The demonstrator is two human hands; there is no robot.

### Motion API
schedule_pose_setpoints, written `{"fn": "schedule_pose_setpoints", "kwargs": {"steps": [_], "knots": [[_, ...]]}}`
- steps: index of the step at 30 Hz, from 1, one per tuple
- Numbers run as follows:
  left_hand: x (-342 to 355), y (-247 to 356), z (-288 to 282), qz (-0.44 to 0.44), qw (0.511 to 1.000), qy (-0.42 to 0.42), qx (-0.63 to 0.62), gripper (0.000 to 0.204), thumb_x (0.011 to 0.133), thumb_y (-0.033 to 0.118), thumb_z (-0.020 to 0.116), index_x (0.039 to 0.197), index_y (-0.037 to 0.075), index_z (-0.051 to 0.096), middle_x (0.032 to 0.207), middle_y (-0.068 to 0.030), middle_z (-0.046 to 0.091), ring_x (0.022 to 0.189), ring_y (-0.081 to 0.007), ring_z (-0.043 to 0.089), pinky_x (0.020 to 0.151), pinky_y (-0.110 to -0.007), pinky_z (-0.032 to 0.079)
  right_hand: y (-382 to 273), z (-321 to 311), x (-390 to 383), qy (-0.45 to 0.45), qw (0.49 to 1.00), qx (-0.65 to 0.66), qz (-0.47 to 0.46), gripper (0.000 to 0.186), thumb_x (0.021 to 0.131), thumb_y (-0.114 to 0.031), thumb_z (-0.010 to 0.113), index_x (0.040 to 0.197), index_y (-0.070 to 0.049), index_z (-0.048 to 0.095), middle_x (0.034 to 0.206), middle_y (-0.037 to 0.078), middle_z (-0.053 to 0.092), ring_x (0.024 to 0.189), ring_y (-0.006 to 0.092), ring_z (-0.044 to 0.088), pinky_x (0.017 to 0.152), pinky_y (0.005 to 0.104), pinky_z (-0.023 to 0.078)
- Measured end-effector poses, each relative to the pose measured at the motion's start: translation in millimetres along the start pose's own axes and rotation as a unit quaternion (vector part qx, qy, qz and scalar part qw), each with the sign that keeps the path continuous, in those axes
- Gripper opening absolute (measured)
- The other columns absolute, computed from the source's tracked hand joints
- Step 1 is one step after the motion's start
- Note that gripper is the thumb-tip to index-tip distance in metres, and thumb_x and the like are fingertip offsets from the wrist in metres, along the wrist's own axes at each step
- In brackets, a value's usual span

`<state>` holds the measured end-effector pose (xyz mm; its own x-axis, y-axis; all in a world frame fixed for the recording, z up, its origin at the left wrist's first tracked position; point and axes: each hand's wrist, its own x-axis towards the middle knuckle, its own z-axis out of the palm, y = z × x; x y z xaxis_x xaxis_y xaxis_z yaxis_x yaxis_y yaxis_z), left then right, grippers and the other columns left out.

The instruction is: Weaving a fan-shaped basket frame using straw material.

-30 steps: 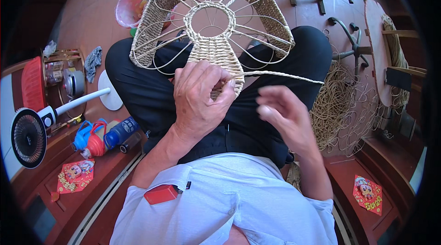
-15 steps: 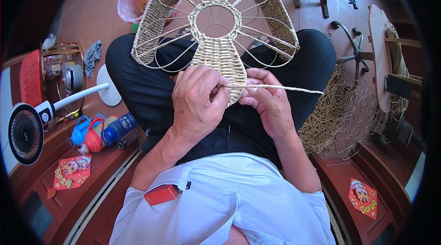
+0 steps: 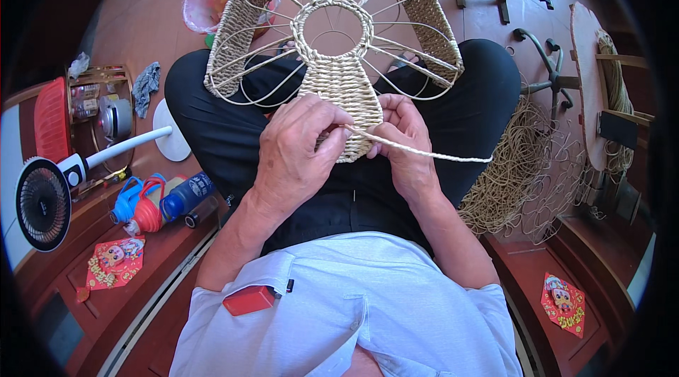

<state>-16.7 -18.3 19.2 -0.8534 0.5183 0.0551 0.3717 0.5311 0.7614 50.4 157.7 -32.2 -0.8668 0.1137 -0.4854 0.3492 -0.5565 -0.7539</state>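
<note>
On your lap, your left hand [image 3: 297,154] clamps the half-woven wire-and-rope basket frame [image 3: 332,44] while your right hand [image 3: 399,140] pinches the pale twisted cord [image 3: 424,153]; rim and one panel look woven, most ribs remain bare.

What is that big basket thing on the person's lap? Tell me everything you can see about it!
The wire frame is a rounded, dome-like shape of thin pale wires fanning out from a woven ring in the middle. Tan twisted cord is woven around its outer band and in one filled panel running from the ring down to the hands; the other gaps are bare wire. It rests tilted on the person's dark trousers. The left hand and right hand grip the panel's lower edge, and a loose cord runs off to the right.
</note>
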Motion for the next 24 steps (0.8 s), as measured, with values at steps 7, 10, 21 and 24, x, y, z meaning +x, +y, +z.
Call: {"fn": "schedule_pose_setpoints", "kwargs": {"steps": [7, 10, 21, 24], "knots": [[4, -1, 16, 0.099, 0.990, 0.012, 0.095, 0.010, 0.084, 0.003, 0.074, 0.094, 0.007, 0.074, 0.087, -0.0070, 0.067, 0.085, -0.0279, 0.066, 0.082, -0.040, 0.050, 4, 2, 0, 0.015, 1.000, -0.008, -0.021, 0.039, 0.095, -0.009, 0.068, 0.130, 0.002, 0.052, 0.102, 0.005, 0.068, 0.079, 0.0066, 0.063, 0.061, 0.0200, 0.048], [2, 2, 12, 0.079, 0.996, 0.010, 0.050, 0.009, 0.085, 0.004, 0.074, 0.093, 0.006, 0.073, 0.087, -0.0072, 0.067, 0.086, -0.0276, 0.067, 0.083, -0.040, 0.050, 4, 3, -1, 0.006, 1.000, -0.012, -0.023, 0.039, 0.097, -0.010, 0.068, 0.131, 0.001, 0.051, 0.102, 0.004, 0.067, 0.077, 0.0046, 0.060, 0.060, 0.0190, 0.046], [-3, -2, -1, 0.003, 0.998, -0.023, -0.060, 0.017, 0.093, 0.002, 0.072, 0.110, 0.003, 0.075, 0.095, -0.0065, 0.072, 0.088, -0.0167, 0.069, 0.083, -0.031, 0.054, 3, 3, -3, -0.017, 1.000, -0.011, -0.006, 0.037, 0.097, -0.008, 0.063, 0.131, 0.000, 0.052, 0.098, 0.002, 0.066, 0.071, 0.0027, 0.051, 0.063, 0.0187, 0.042], [-8, -12, -17, -0.105, 0.958, 0.097, -0.248, 0.013, 0.103, 0.006, 0.066, 0.113, 0.001, 0.074, 0.098, 0.0001, 0.072, 0.085, -0.0029, 0.062, 0.075, -0.022, 0.051, 1, 4, -4, -0.021, 1.000, -0.002, 0.016, 0.037, 0.097, -0.008, 0.062, 0.131, 0.001, 0.053, 0.097, 0.002, 0.066, 0.074, 0.0044, 0.055, 0.066, 0.0205, 0.044]]}}
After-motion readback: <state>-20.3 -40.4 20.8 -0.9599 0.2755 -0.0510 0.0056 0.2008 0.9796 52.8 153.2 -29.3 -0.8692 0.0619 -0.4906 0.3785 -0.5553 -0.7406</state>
